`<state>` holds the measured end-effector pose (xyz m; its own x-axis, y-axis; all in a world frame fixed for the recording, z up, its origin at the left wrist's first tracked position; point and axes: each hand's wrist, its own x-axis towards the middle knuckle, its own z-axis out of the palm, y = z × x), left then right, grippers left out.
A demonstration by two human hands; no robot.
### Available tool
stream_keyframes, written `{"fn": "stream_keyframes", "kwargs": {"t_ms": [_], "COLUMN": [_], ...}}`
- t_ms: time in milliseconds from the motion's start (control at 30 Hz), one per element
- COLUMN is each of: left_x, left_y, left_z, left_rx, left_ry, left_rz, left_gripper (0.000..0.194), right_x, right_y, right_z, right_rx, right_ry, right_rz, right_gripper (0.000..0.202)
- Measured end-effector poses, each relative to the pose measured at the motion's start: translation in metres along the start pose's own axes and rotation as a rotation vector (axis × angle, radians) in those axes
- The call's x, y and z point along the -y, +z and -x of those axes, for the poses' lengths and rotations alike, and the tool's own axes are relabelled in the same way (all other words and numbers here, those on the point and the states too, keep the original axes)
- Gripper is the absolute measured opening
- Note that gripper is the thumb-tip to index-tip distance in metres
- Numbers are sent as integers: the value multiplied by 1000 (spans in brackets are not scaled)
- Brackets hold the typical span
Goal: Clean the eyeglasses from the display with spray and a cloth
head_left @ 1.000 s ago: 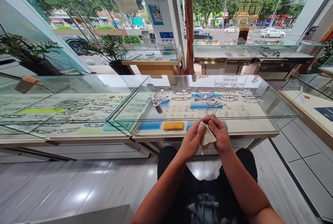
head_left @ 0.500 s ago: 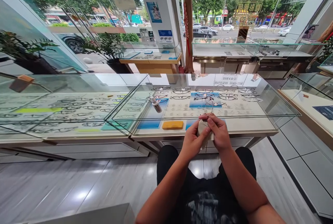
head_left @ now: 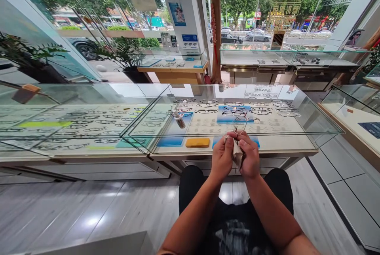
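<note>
Both hands meet just in front of the glass showcase [head_left: 285,133]. My left hand [head_left: 222,158] is closed on a beige cloth [head_left: 237,154], its thumb pressed on the top of it. My right hand [head_left: 249,157] is closed round the other side of the cloth and a pair of thin-framed glasses [head_left: 244,129]. A thin curved part of the glasses rises above the fingers; their lenses are mostly hidden by the hands and cloth. On the glass top, to the left of the hands, stands a small white-capped bottle [head_left: 179,120].
Inside the showcase lie rows of glasses [head_left: 206,111], blue cards [head_left: 170,140] and a yellow case [head_left: 197,142]. Another glass showcase [head_left: 74,152] adjoins on the left. My knees are below the front edge. Potted plants [head_left: 123,55] and more display cases [head_left: 255,55] stand further back.
The hands have shifted their hold on the cloth, which now hangs with its zigzag edge between them. The exposed part of the glasses has tilted slightly to the right.
</note>
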<state>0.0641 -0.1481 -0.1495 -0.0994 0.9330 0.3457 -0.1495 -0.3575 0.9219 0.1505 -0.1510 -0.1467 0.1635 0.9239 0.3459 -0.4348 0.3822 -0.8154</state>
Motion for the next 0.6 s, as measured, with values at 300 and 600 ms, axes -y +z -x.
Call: {"fn": "stream_keyframes", "kwargs": {"t_ms": [300, 600], "left_x": [1, -3], "left_y": [-24, -6], "left_z": [-8, -4], "left_rx": [405, 136], "left_ry": [-189, -97], "left_rz": [172, -86], "left_gripper": [48, 41], "right_x": [8, 0], "right_y": [0, 1], "right_z": [-7, 1], "right_rx": [-52, -38], "right_ry": [151, 188], "right_rz": [-149, -110], "right_gripper": [27, 31]}}
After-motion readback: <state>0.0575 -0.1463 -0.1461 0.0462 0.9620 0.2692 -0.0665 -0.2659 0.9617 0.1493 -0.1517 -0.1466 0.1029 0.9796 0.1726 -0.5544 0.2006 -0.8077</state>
